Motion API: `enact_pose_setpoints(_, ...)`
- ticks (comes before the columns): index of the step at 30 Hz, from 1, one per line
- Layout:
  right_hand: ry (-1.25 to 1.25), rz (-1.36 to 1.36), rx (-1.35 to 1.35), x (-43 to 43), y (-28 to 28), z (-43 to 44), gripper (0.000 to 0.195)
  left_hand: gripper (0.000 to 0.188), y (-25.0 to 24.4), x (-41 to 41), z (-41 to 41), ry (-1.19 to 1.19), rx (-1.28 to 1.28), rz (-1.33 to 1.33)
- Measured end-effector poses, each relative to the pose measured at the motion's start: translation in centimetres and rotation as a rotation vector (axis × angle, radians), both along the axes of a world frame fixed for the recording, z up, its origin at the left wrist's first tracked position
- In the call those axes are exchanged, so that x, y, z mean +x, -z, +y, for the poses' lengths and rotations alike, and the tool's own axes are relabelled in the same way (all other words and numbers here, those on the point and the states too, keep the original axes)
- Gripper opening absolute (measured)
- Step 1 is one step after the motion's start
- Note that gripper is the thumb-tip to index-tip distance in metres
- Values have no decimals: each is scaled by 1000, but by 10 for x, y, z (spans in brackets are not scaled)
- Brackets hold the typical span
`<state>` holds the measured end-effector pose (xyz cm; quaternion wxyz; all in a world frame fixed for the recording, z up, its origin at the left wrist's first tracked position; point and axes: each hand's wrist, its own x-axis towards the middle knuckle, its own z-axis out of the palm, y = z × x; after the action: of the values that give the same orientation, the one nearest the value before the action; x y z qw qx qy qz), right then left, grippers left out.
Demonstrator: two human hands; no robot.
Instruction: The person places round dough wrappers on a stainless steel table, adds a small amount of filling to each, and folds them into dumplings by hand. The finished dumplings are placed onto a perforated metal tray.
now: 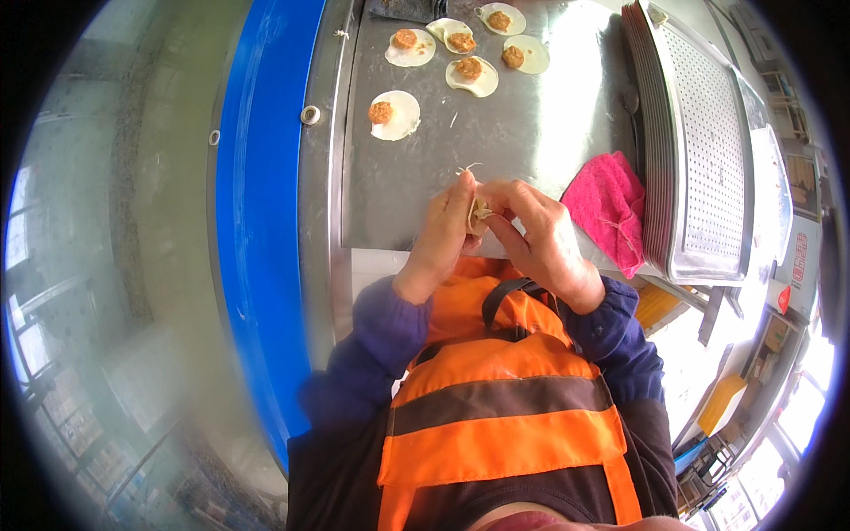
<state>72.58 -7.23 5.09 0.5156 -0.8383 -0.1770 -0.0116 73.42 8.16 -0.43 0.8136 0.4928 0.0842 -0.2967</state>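
Note:
Just above the table's near edge, my left hand (443,226) cups a dough wrapper (477,214) upright in its fingers. The thumb and fingers of my right hand (538,232) pinch the wrapper's gathered edge from the right side; any filling within it is hidden. Farther up on the metal table (491,133) lie several flat round wrappers, each bearing a lump of orange-brown filling. The nearest one (402,119) is at the left, and others, such as this one (473,78), lie beyond it. Small dough shreds lie just past my left fingertips.
A pink cloth (611,206) rests right of my right hand, against a tall stack of perforated metal trays (705,146). A dark cloth (408,8) lies at the far edge. Along the left run a metal rail (319,179) and a blue strip (262,199).

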Motion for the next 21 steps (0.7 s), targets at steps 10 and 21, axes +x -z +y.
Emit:
enact_pose_setpoints(10, -95, -127, -156, 0, 7, -4, 14, 56, -7, 3, -4, -87, 5, 101)
enact_pose_setpoints(21, -125, -162, -164, 0, 7, -5, 20, 53, -11, -1, 1, -48, 62, -21)
